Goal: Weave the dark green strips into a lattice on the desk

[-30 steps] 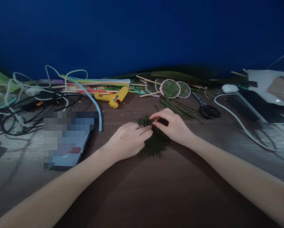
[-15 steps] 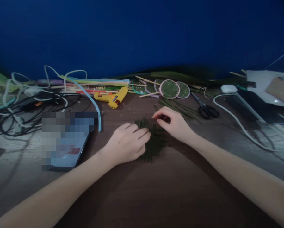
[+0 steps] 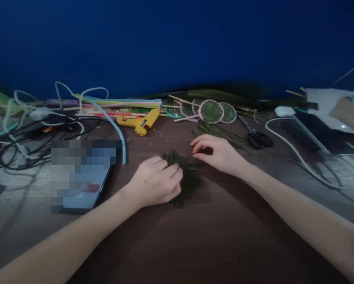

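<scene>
A small mat of woven green leaf strips (image 3: pixel 189 181) lies on the dark brown table, its loose strip ends sticking out around it. My left hand (image 3: pixel 157 181) is closed on the mat's left side and covers part of it. Just beyond the mat's upper right, my right hand (image 3: pixel 217 154) has its fingers curled, with thumb and fingertips brought together in a pinch. Whatever those tips hold, if anything, is too small and dark to make out. Behind the right hand lie loose green leaf strips (image 3: pixel 224 134).
Left of my hands lies a phone (image 3: pixel 90 185). A yellow glue gun (image 3: pixel 141 122), round woven green fans (image 3: pixel 211 111) on sticks and black-handled scissors (image 3: pixel 258 139) lie along the back. Cables (image 3: pixel 14 146) tangle at left; a dark device (image 3: pixel 325 132) with a white cable is at right.
My left hand and the woven mat have shifted slightly left and toward me. My right hand has moved slightly right, away from the mat, its fingertips drawing closer together.
</scene>
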A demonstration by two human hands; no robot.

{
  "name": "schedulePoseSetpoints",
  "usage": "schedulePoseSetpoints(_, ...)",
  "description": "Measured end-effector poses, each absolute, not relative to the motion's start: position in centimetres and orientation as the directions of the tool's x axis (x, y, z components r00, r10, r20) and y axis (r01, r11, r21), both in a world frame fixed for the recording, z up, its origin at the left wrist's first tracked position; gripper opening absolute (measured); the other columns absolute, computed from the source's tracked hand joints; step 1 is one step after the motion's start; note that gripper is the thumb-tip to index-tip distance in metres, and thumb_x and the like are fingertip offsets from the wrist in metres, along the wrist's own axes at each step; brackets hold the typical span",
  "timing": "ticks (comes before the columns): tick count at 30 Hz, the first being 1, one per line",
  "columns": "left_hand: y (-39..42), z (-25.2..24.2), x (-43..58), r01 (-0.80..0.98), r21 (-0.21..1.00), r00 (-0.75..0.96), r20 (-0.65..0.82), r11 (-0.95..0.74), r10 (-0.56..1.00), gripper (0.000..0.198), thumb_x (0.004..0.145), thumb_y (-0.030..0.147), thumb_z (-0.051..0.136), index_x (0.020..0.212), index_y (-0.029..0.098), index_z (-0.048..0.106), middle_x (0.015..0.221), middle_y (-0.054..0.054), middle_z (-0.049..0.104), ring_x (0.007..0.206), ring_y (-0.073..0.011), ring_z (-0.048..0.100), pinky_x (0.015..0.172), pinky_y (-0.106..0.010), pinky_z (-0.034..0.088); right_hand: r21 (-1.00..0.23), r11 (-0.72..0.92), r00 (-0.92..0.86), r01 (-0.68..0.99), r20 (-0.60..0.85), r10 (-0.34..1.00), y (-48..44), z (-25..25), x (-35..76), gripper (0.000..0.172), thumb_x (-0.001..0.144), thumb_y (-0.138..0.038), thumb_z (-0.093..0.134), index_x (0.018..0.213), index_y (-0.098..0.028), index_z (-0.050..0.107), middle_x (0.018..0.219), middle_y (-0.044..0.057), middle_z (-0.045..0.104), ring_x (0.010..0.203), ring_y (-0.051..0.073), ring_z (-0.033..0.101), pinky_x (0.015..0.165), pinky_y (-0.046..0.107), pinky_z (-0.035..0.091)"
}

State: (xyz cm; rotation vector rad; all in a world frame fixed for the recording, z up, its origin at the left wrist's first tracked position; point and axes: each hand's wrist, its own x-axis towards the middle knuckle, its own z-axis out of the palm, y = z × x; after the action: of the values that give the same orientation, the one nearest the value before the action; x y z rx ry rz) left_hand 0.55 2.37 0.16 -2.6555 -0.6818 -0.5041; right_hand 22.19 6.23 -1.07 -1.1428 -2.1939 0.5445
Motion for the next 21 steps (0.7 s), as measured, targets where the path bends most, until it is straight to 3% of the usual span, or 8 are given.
schedulePoseSetpoints(4,2.4,0.0,0.6,0.529,-0.251,0.814,0.42,-0.81,0.401,0.021,0.078,0.018,0.045,0.08,0.015,0.067,0.069,-0.004,0.066,0.061,-0.0146,0.056,0.057,-0.028,0.045,-0.498,0.612,-0.517,0.614,0.333,0.789,6.2,-0.7,22.5,0.009,0.077,-0.016,0.06,0.072,-0.021,0.065,0.097,0.004,0.069,0.094,0.019,0.061,0.085,0.039,0.048)
schedulePoseSetpoints(12,2.5,-0.1,0.7,0.531,-0.23,0.806,0.436,-0.815,0.401,0.022,0.079,0.018,0.045,0.08,0.015,0.066,0.069,-0.004,0.066,0.064,-0.0156,0.057,0.058,-0.029,0.044,-0.292,0.764,-0.668,0.575,0.371,0.645,6.3,-0.8,22.9,0.018,0.083,-0.015,0.051,0.081,-0.019,0.069,0.098,0.007,0.07,0.087,0.021,0.061,0.076,0.038,0.051)
schedulePoseSetpoints(21,2.5,-0.1,0.9,0.543,-0.224,0.799,0.437,-0.809,0.414,0.022,0.079,0.018,0.044,0.076,0.016,0.066,0.068,-0.003,0.065,0.064,-0.0157,0.056,0.055,-0.029,0.043,-0.195,0.781,-0.658,0.593,0.442,0.61,6.3,-1.6,22.2,0.026,0.087,-0.013,0.042,0.082,-0.014,0.068,0.088,0.011,0.07,0.083,0.022,0.06,0.071,0.037,0.052)
